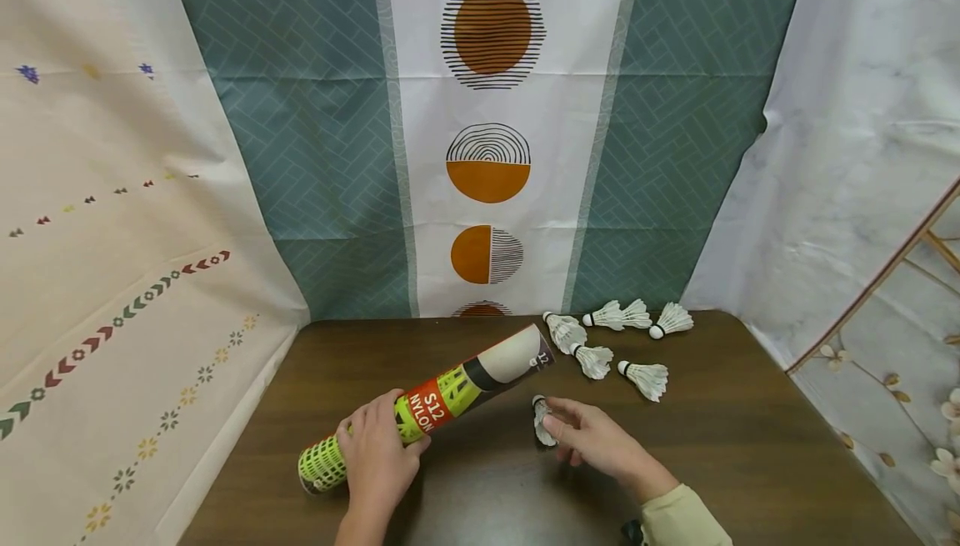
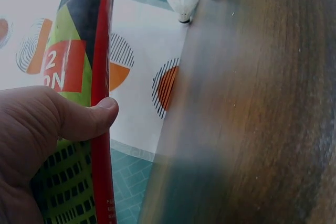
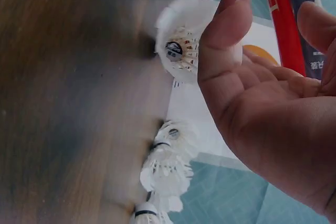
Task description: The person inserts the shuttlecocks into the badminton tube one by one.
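My left hand [image 1: 381, 448] grips a shuttlecock tube [image 1: 442, 398] marked "S12 NYLON", its thumb lying along a red stripe in the left wrist view. The tube is tilted, with its right end raised and its left end low by the table. To the right of it, my right hand [image 1: 596, 439] pinches a white feather shuttlecock [image 1: 542, 423] low over the table, cork pointing away from me. In the right wrist view the skirt of that shuttlecock [image 3: 178, 40] faces the camera, partly hidden by a digit; the exact contact is covered.
Several loose shuttlecocks [image 1: 594, 360] lie at the back right of the brown table [image 1: 720, 413]. One shuttlecock [image 1: 647, 379] sits a bit apart, closest to my right hand. A patterned cloth [image 1: 322, 154] hangs behind the table's far edge, with more cloth on both sides.
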A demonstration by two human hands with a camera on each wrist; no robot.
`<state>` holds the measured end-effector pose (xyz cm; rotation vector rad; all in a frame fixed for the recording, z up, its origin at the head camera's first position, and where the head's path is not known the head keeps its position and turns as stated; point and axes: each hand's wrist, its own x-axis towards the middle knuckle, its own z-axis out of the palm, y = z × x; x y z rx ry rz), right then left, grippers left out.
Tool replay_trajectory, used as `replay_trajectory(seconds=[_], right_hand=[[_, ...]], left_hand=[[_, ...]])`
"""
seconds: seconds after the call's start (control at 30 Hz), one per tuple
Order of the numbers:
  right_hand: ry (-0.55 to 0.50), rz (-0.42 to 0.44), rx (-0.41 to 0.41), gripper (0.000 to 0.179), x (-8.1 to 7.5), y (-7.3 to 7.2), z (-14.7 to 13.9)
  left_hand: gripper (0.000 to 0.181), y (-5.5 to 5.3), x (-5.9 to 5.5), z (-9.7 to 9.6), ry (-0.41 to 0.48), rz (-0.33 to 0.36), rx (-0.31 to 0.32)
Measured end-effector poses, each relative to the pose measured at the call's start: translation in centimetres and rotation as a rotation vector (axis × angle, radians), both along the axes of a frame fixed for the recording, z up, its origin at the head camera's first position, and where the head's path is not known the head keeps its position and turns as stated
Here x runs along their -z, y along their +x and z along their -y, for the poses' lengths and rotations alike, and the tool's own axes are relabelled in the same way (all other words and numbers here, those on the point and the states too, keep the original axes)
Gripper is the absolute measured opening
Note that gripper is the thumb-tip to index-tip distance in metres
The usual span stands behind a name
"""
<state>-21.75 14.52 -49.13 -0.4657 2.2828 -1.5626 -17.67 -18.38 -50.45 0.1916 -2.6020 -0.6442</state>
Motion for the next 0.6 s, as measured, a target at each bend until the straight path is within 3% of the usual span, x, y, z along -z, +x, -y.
replay_trajectory(seconds=[0.1,0.33,0.6], right_hand=[[0.043,-0.029,0.086,0.059,0.2,-0.2,-0.1],[0.160,-0.209,0.437,0.028,0.5,-1.1,-0.5],[0.063,-0.205,0.627,0.024,-0.3,-1.6,-2.8]], left_hand=[[0.089,0.0,0.0,0.0,0.000,-0.016,-0.002],[0.090,-0.1,0.3,0.1,0.008,-0.009,0.002],[0.089,0.0,0.4,0.1,0.000,0.001,0.018]])
